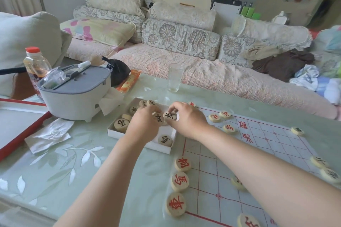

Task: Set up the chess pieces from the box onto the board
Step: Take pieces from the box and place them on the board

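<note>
A shallow white box [118,134] lies left of the paper chess board [258,153] and holds several round wooden pieces with black characters. Both hands hover over the box. My left hand [145,125] pinches a black-marked piece [158,117]. My right hand [186,118] holds another black-marked piece [170,115] beside it. Three red-marked pieces [180,180] line the board's near left edge. More red pieces [224,114] sit at its far left, and black pieces [297,131] rest along the right side.
A grey-and-white lidded container [77,94] stands left of the box, with a bottle [36,66], a black bag [118,72] and crumpled tissues [49,134] around it. A drinking glass [174,77] stands behind the board. A red-edged tray [18,127] lies far left. A sofa runs behind the table.
</note>
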